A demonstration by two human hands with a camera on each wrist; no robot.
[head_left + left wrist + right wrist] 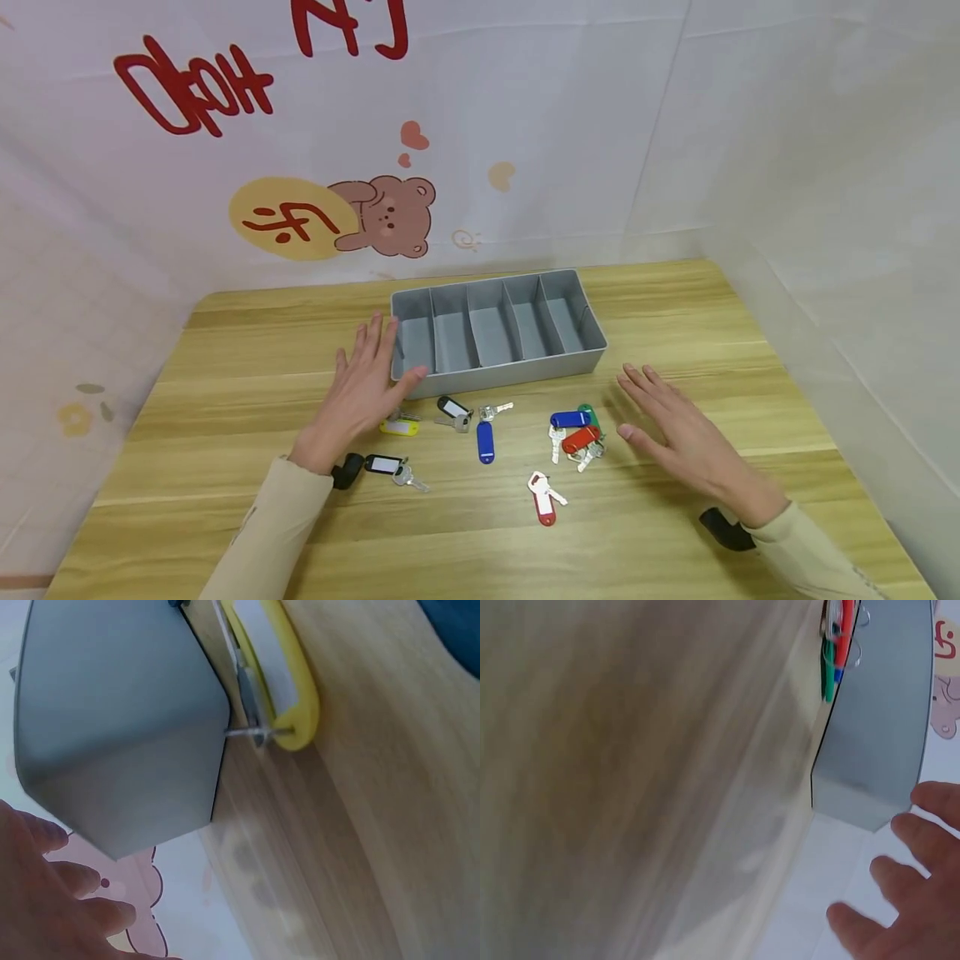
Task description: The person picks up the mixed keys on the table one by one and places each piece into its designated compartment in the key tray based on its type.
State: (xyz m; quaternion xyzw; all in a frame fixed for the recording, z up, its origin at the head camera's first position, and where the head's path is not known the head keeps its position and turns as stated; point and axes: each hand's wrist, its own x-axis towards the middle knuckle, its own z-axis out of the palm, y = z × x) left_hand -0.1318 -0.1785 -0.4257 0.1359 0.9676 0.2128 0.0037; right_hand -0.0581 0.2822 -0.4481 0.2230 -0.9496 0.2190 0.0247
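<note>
A grey tray (471, 383) divided into several compartments sits at the back of the table, with nothing in them. My left hand (356, 387) is at its left front corner, fingers extended and thumb spread; whether it touches the tray I cannot tell. Just under that hand lies a key with a yellow tag (399, 427). My right hand (678, 437) hovers with spread fingers right of the tray, holding nothing. Nearest to it is a cluster of keys with a blue tag (570, 419), a red tag (581, 439) and a partly covered green tag (590, 414).
Between the hands lie keys with a black tag (453, 407), another black tag (383, 464), a blue tag (486, 442) and a red-rimmed tag (545, 507). A printed white cloth (570, 125) hangs behind the wooden table (465, 550) and along its sides.
</note>
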